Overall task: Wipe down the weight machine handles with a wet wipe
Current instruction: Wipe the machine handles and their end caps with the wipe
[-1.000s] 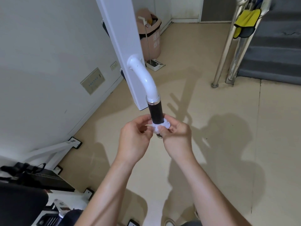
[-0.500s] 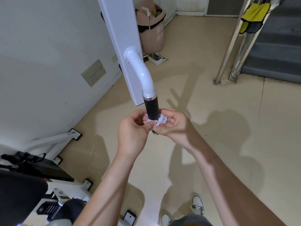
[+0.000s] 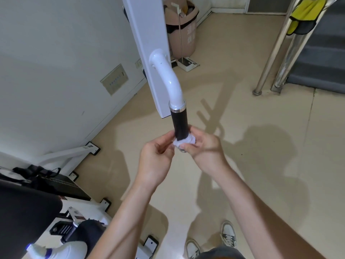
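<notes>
Beige floor (image 3: pixel 261 146), white wall. Pink bin (image 3: pixel 184 34) behind the white machine post (image 3: pixel 147 43); steel railing (image 3: pixel 270 58) with a yellow cloth (image 3: pixel 302 12) to the post's right. Handle (image 3: pixel 180 124) curves off the post: white tube, chrome ring, black grip. Wet wipe (image 3: pixel 184 142) is bunched round the grip's lower end. Right hand (image 3: pixel 205 148) is curled, gripping the wipe round the grip; left hand (image 3: pixel 155 156) is curled, pinching the wipe's edge.

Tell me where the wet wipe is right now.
Head view, centre: the wet wipe is bunched around the lower end of the black handle grip, pinched between the left hand and the right hand.
</notes>
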A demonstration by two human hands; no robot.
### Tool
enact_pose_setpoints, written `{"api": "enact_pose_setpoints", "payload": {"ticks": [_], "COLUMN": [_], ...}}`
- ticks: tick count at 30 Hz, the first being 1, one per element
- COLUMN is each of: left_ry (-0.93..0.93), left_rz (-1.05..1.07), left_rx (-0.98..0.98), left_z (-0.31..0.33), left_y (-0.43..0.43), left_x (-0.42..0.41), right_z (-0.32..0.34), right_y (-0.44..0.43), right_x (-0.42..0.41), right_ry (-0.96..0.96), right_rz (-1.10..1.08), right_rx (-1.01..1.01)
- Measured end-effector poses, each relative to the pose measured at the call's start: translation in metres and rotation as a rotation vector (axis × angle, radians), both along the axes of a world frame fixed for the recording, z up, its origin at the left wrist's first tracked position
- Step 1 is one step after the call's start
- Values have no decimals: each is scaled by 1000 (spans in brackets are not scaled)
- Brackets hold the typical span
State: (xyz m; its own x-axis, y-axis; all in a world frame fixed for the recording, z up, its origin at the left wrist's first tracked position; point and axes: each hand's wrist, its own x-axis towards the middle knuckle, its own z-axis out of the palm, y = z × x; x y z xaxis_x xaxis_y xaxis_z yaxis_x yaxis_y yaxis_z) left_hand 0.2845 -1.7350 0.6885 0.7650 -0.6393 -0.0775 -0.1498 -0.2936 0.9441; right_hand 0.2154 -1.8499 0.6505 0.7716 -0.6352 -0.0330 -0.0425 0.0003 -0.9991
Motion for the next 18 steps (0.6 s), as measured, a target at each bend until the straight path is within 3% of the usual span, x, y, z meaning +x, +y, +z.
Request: {"api": "enact_pose_setpoints", "payload": {"ticks": [9, 13, 18], "left_ry": [-113, 31, 72], "left_rz": [-13, 215, 286], "left_rx": [54, -116, -106], "left_z": [-6, -26, -43], "left_y": [-5, -6, -7], "left_x": [-7, -26, -31], "right_z": [-8, -16, -26], "right_y": [32, 35, 32], "right_x": [11, 10, 6], "right_ry": [77, 93, 223], "right_rz": [-344, -335, -258], "right_rx": [-225, -149, -231]}}
